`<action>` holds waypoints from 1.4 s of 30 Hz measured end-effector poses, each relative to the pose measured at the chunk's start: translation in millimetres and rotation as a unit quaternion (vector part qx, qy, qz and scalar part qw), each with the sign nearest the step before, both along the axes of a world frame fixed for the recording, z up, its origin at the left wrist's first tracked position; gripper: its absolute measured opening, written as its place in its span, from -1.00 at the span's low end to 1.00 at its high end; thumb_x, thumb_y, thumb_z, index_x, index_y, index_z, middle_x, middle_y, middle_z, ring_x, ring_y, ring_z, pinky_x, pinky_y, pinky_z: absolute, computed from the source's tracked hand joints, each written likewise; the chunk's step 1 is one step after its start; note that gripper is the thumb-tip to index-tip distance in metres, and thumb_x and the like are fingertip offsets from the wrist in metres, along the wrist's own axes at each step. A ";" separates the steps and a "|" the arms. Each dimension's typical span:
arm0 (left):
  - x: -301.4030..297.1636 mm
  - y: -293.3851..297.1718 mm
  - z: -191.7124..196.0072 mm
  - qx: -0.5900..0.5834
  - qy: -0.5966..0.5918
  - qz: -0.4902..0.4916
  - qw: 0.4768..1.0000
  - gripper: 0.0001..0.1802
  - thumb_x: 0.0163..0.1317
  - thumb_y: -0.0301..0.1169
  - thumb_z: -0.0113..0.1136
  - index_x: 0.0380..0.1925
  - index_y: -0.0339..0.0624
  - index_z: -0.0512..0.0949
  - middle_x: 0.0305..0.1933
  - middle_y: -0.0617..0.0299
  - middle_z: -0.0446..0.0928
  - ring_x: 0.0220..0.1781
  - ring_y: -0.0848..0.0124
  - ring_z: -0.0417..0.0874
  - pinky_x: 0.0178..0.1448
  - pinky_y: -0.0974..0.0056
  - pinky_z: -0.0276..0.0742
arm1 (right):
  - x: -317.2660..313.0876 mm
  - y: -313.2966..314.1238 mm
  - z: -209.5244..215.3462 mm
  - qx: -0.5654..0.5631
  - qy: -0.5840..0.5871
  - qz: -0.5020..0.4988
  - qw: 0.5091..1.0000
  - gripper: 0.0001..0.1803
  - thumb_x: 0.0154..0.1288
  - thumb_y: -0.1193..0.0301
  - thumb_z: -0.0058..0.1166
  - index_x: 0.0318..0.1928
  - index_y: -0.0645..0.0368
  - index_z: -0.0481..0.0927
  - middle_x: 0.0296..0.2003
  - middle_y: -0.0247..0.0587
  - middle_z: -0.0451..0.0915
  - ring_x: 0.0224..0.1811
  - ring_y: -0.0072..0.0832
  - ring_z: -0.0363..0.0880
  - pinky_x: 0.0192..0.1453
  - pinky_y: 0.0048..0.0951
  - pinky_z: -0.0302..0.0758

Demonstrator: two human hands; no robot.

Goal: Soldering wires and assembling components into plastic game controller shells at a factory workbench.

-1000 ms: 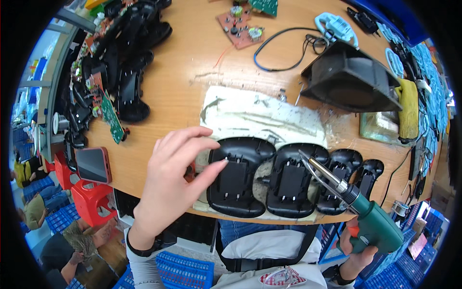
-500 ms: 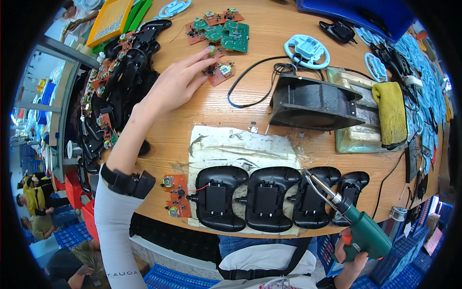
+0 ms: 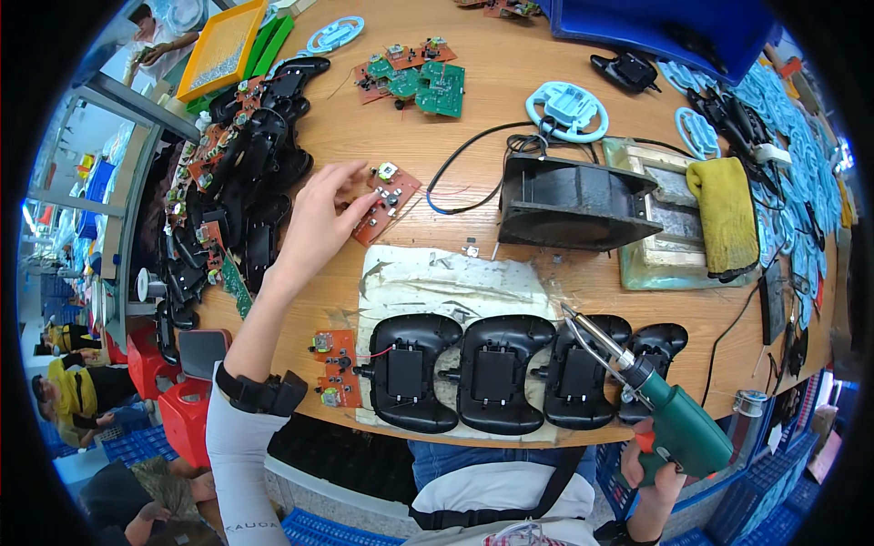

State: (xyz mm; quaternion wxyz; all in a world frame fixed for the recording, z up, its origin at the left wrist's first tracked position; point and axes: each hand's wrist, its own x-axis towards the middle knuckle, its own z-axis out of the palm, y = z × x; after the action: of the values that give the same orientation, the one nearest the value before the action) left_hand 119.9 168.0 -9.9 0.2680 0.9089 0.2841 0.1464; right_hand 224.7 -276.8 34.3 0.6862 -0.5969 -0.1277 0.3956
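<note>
My left hand (image 3: 319, 218) pinches the left side of an orange-brown circuit board (image 3: 397, 195) with small white and black parts on it. The board is tilted above the wooden table. In my right hand (image 3: 654, 466) is a green soldering gun (image 3: 685, 428), its metal tip pointing up and left over the black gamepad shells. Several of these half shells (image 3: 438, 346) lie in a row along the near edge, partly on a stained white cloth (image 3: 437, 278). Beside the leftmost shell rests another orange-brown circuit board (image 3: 339, 350); a thin red wire shows at that shell.
A black fan (image 3: 564, 205) stands near a wooden-framed block with a yellow-green cloth (image 3: 726, 214). Green and orange boards (image 3: 442, 89) lie at the back. Black shells (image 3: 264, 150) are heaped left, light-blue parts right. A blue bin (image 3: 655, 32) sits far right.
My left hand has drawn a circuit board away from the group at the back, toward me, turning it. My right hand and the soldering gun have shifted only slightly.
</note>
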 end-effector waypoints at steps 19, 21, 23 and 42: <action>-83.8 -195.5 60.6 -0.300 -0.206 0.139 0.921 -0.69 0.13 -0.64 0.05 -0.10 -0.23 0.31 -0.43 0.19 0.51 -0.44 0.52 0.51 -0.31 0.45 0.45 | -21.1 25.1 9.0 0.008 -0.037 0.035 0.999 -0.48 0.06 0.45 0.10 -0.01 0.36 0.20 -0.73 -0.33 0.31 -0.74 -0.53 0.33 -0.63 -0.58 0.26; -80.1 -232.8 56.6 -0.225 -0.186 0.068 0.954 -0.74 0.07 -0.66 0.13 -0.22 -0.28 0.40 -0.41 0.14 0.52 -0.46 0.49 0.54 -0.34 0.43 0.48 | -24.6 29.9 11.7 -0.003 -0.025 0.028 0.999 -0.48 0.00 0.61 0.07 0.00 0.35 0.20 -0.68 -0.31 0.32 -0.63 -0.43 0.45 -0.51 -0.51 0.40; -72.8 -260.2 53.6 -0.263 -0.172 0.036 0.949 -0.80 0.02 -0.67 0.17 -0.31 -0.32 0.43 -0.37 0.12 0.52 -0.41 0.50 0.56 -0.32 0.44 0.49 | -25.5 34.7 10.9 -0.008 -0.091 0.031 0.995 -0.47 -0.02 0.65 0.07 0.00 0.35 0.19 -0.66 -0.31 0.32 -0.61 -0.42 0.46 -0.47 -0.48 0.43; -70.2 -260.9 41.1 -0.185 -0.169 0.078 0.965 -0.85 -0.04 -0.68 0.21 -0.41 -0.37 0.50 -0.45 0.15 0.55 -0.47 0.50 0.57 -0.38 0.47 0.45 | -30.0 55.8 2.5 -0.009 -0.158 -0.016 0.987 -0.35 -0.10 0.78 0.15 0.01 0.20 0.17 -0.57 -0.38 0.31 -0.47 -0.56 0.44 -0.31 -0.53 0.44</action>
State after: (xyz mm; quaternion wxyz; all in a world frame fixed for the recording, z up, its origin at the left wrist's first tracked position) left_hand 49.7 -92.9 31.2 0.4635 0.7803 0.3269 0.2636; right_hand 194.7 -221.0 36.8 0.6579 -0.6603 -0.2218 0.2864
